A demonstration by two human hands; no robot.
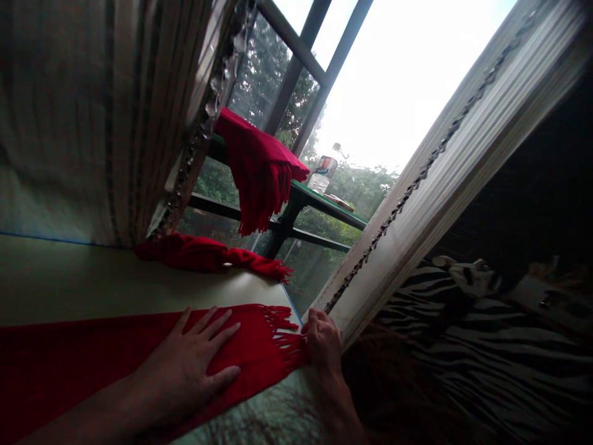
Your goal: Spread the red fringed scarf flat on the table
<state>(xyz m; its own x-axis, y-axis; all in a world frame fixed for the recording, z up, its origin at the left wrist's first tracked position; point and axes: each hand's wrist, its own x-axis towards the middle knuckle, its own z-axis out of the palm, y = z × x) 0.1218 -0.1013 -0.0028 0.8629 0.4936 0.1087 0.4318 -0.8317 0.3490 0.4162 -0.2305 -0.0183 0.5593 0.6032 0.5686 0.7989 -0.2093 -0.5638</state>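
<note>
A red scarf lies spread across the pale table surface, its fringe toward the right. My left hand rests flat on the scarf with its fingers spread. At the table's right corner my right hand is closed on the end of the scarf's fringe. Behind the spread scarf, a second red scarf lies bunched along the far edge. A folded red scarf hangs over the green window ledge, fringe down.
A plastic bottle and a small flat item stand on the green ledge. Curtains with beaded trim hang at the left and right. Zebra-striped fabric lies at the lower right.
</note>
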